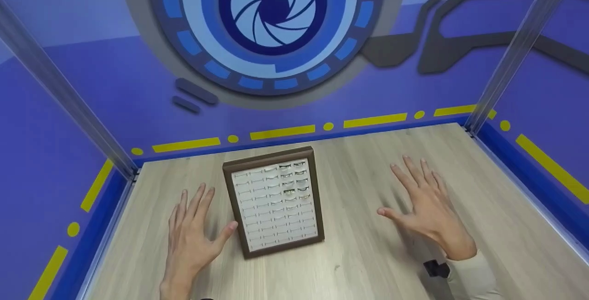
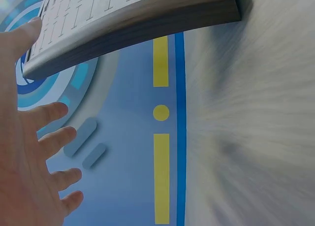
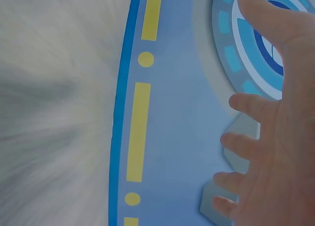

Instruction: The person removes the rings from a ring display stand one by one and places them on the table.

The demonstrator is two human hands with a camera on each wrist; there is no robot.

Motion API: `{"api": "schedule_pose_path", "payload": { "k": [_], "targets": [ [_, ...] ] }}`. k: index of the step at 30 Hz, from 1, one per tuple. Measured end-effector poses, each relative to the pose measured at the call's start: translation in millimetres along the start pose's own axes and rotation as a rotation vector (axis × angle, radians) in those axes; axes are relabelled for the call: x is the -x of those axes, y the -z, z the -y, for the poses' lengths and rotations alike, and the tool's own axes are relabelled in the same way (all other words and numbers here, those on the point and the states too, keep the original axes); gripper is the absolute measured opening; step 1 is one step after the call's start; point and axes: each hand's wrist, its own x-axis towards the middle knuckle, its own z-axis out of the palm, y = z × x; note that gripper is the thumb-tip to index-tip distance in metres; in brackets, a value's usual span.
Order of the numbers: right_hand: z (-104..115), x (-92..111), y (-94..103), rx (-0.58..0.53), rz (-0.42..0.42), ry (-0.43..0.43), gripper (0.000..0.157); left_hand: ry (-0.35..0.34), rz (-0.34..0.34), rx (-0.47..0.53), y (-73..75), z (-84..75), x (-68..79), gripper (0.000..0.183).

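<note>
A ring display tray (image 1: pixel 280 212) with a brown wooden frame and white slotted padding lies on the table, left of the middle in the head view. Several silvery rings (image 1: pixel 289 184) sit in its upper right slots. My left hand (image 1: pixel 191 235) is just left of the tray with fingers spread, its thumb tip right at the tray's left edge. In the left wrist view the tray's dark wooden side (image 2: pixel 147 26) shows above the fingers. Off to the right, my right hand (image 1: pixel 425 210) has its fingers spread and holds nothing; the right wrist view shows its palm (image 3: pixel 275 152).
The pale wood table (image 1: pixel 359 263) is bounded by purple-blue panels (image 1: pixel 285 116) at the back and sides, marked with yellow dashes. Clear corner posts (image 1: pixel 515 65) rise at the back right and back left. A black band (image 1: pixel 436 268) is on the right wrist.
</note>
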Motion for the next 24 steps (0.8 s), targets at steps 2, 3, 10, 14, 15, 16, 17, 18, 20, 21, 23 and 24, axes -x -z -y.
{"api": "schedule_pose_path", "payload": {
  "k": [2, 3, 10, 14, 15, 16, 17, 18, 20, 21, 23, 24],
  "targets": [
    [2.0, -0.8, -0.7, -0.036, 0.002, 0.007, 0.106, 0.005, 0.001, 0.016, -1.4, -0.6, 0.3, 0.093],
    [3.1, -1.3, -1.5, -0.051, 0.003, 0.013, 0.107, 0.005, 0.003, 0.022, -2.3, -0.9, 0.3, 0.092],
    [13.8, -5.0, -10.0, -0.086, -0.072, 0.121, 0.111, 0.012, 0.012, 0.082, -10.9, -2.8, -1.0, 0.088],
    [21.3, -5.2, -12.5, -0.117, -0.130, 0.190, 0.109, 0.020, 0.011, 0.123, -14.8, -6.1, -1.0, 0.084],
    [23.3, -5.2, -13.1, -0.127, -0.141, 0.204, 0.108, 0.023, 0.013, 0.133, -15.3, -7.1, -0.9, 0.083],
    [25.5, -5.0, -13.7, -0.137, -0.152, 0.216, 0.107, 0.025, 0.016, 0.142, -15.7, -8.1, -0.6, 0.083],
    [27.5, -5.0, -14.6, -0.144, -0.164, 0.229, 0.106, 0.028, 0.021, 0.148, -16.0, -9.0, -0.1, 0.083],
    [29.6, -5.2, -15.6, -0.152, -0.173, 0.241, 0.104, 0.030, 0.026, 0.153, -16.5, -9.7, 0.1, 0.083],
    [34.0, -5.8, -18.5, -0.162, -0.182, 0.262, 0.102, 0.031, 0.030, 0.163, -17.3, -11.0, 0.4, 0.082],
    [36.5, -6.5, -20.1, -0.160, -0.183, 0.272, 0.102, 0.030, 0.031, 0.165, -18.0, -11.3, 0.4, 0.082],
    [41.8, -8.5, -24.2, -0.154, -0.173, 0.287, 0.101, 0.029, 0.027, 0.172, -19.7, -11.7, 0.5, 0.082],
    [44.5, -9.6, -26.1, -0.152, -0.171, 0.297, 0.101, 0.028, 0.027, 0.180, -20.6, -12.2, 0.6, 0.081]
  ]
}}
